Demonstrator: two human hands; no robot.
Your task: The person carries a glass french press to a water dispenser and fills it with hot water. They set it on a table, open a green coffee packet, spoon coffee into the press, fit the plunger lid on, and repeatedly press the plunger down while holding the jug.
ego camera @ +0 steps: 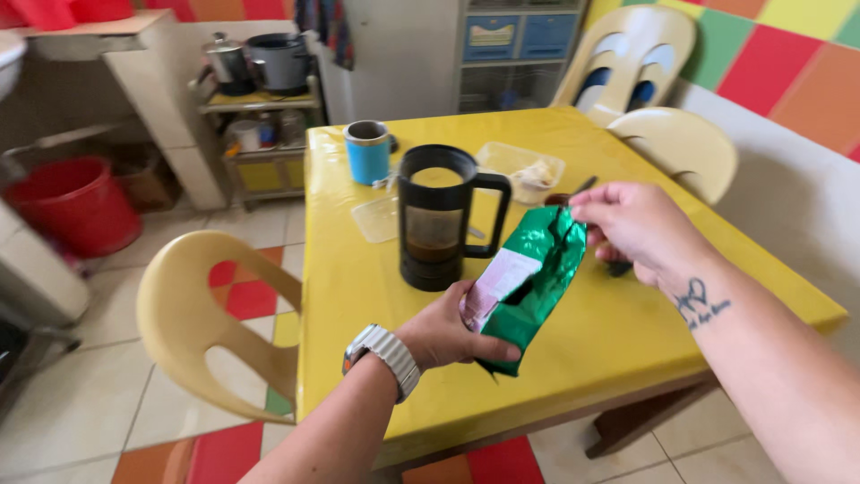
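My left hand [448,332], a metal watch on its wrist, grips the lower end of a shiny green foil bag [528,282] with a pale label. My right hand [632,229] pinches the bag's top edge. I hold the bag tilted above the yellow table [358,296], just right of a black french press [437,218] with dark grounds at its bottom. A blue mug [368,151] stands behind the press.
A clear plastic container [524,170] and its loose lid [376,218] lie on the table. Cream plastic chairs stand at the left [210,323] and far right [681,148]. A red bucket [76,204] and a shelf with pots [260,67] are at the back left.
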